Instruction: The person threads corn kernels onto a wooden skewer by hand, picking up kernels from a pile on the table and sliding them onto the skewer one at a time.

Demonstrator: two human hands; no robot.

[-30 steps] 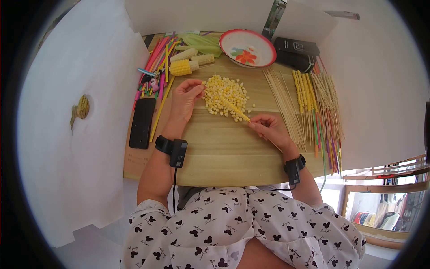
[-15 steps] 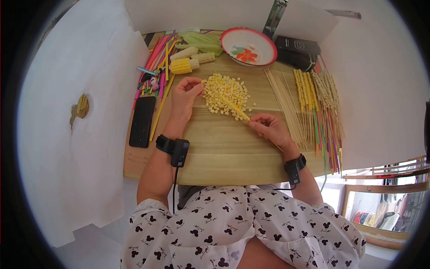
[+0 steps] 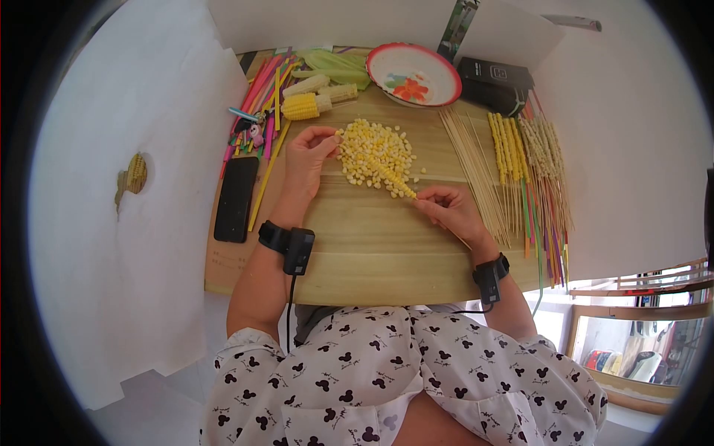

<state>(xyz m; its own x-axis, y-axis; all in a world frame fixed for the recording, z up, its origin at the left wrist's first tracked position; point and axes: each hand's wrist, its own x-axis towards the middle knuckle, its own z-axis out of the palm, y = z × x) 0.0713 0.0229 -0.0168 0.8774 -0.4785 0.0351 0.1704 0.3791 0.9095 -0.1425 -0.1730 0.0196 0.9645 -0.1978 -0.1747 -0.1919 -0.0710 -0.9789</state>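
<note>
A thin bamboo skewer threaded with yellow corn kernels (image 3: 394, 178) slants across the front of a loose pile of kernels (image 3: 368, 141). My right hand (image 3: 450, 212) pinches it just below the lowest kernel, and the bare stick runs on down under the palm. At the pile's left edge, my left hand (image 3: 314, 156) is closed in a pinch, with a yellow kernel showing at the fingertips, in line with the skewer. The skewer's upper end is hard to pick out against the pile.
Bare skewers (image 3: 472, 171) and finished kernel skewers (image 3: 509, 149) lie on the right. Behind stand a red-rimmed enamel bowl (image 3: 379, 73) and a black box (image 3: 494, 73). A part-stripped corn cob (image 3: 300, 107), coloured strips (image 3: 262, 85) and a phone (image 3: 236, 199) are on the left.
Almost nothing differs. The whole view has shifted very slightly; both hands keep their pinches, and the kernel skewer stays in the same position over the pile.
</note>
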